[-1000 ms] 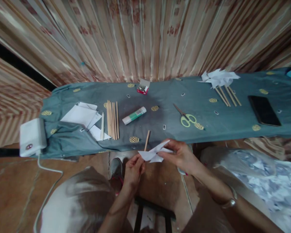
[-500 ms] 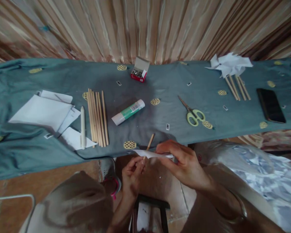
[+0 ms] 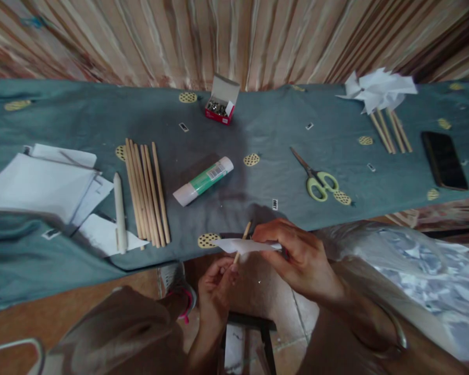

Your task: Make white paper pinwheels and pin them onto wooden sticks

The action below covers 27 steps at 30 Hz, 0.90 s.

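Note:
My left hand (image 3: pixel 218 284) pinches the lower end of a thin wooden stick (image 3: pixel 247 229) just past the table's front edge. A white paper pinwheel (image 3: pixel 240 245), seen almost edge-on, lies across the stick. My right hand (image 3: pixel 297 255) grips the pinwheel's right side between thumb and fingers. How the paper and the stick meet is hard to make out. Beyond the hands, a glue stick (image 3: pixel 204 180) with a green label lies on the cloth. Scissors (image 3: pixel 316 179) with green handles rest to the right, blades slightly parted.
Several wooden sticks (image 3: pixel 146 195) lie side by side at left, beside a pale pointed rod (image 3: pixel 120 213) and white paper sheets (image 3: pixel 42 182). An open red box (image 3: pixel 219 112) holds small metal pins. Finished pinwheels (image 3: pixel 381 91) and a phone (image 3: pixel 444 160) lie right. A plastic bag (image 3: pixel 414 281) hangs nearby.
The camera view has shifted a little, so the table's things appear displaced. Both hands keep their hold, and the paper is turned slightly more level across the stick.

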Each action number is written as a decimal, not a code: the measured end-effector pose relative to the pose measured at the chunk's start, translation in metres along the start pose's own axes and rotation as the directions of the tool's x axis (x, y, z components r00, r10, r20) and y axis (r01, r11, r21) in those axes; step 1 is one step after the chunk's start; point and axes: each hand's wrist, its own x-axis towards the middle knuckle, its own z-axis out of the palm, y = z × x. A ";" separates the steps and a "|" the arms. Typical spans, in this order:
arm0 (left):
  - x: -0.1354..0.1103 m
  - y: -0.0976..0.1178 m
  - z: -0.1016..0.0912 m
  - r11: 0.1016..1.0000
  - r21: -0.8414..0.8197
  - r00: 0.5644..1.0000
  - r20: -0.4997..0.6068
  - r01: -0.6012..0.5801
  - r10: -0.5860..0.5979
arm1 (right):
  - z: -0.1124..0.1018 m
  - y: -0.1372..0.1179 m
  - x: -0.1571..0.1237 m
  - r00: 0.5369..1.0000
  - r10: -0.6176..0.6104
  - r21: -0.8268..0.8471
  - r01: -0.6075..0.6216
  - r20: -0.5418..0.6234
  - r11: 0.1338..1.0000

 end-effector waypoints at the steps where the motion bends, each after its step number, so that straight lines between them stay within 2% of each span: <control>1: 0.000 -0.002 -0.001 1.000 0.008 1.000 0.001 -0.002 0.002 | 0.000 0.000 0.000 1.000 -0.007 -0.007 0.007 -0.002 1.000; 6: 0.002 -0.007 -0.005 0.999 0.043 1.000 -0.003 -0.010 0.010 | 0.000 0.001 0.003 1.000 -0.012 -0.003 0.012 -0.022 1.000; 13: 0.002 -0.001 -0.002 0.997 0.074 0.999 -0.046 0.011 -0.007 | 0.000 0.001 0.005 1.000 0.003 0.015 -0.003 -0.019 1.000; 21: 0.001 0.001 -0.003 0.996 0.081 0.999 0.009 -0.038 0.037 | -0.001 0.001 0.005 0.999 -0.012 0.021 0.013 -0.030 1.000; 27: -0.002 -0.002 -0.008 0.996 0.089 0.999 0.034 -0.010 0.007 | 0.000 0.000 0.006 0.999 -0.037 0.007 0.038 -0.010 0.999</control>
